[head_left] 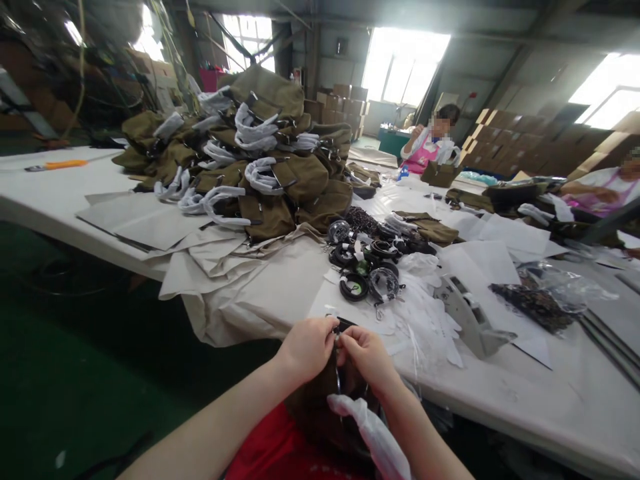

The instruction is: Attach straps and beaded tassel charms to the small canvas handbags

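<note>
We found the dark bag (320,407) in the person's lap, its top near the edge of the table (500,400). The left hand (307,347) was closed, thumb and fingertips pinching the bag's upper edge; the right hand (367,357) pinched just beside it. The fingers hid the part between them, so we could not say with confidence whether it was metal or strap.

We judged the body to be soft and fairly light, apt to sag unless backed by the lap. The handle (370,430), in white wrapping, looked the surest hold for lifting, though the wrap might slip. For fine work, we considered a fingertip grip close to the edge proper. Beyond lay coiled straps (354,288) and, farther left, a pile of olive bags (310,175).
</note>
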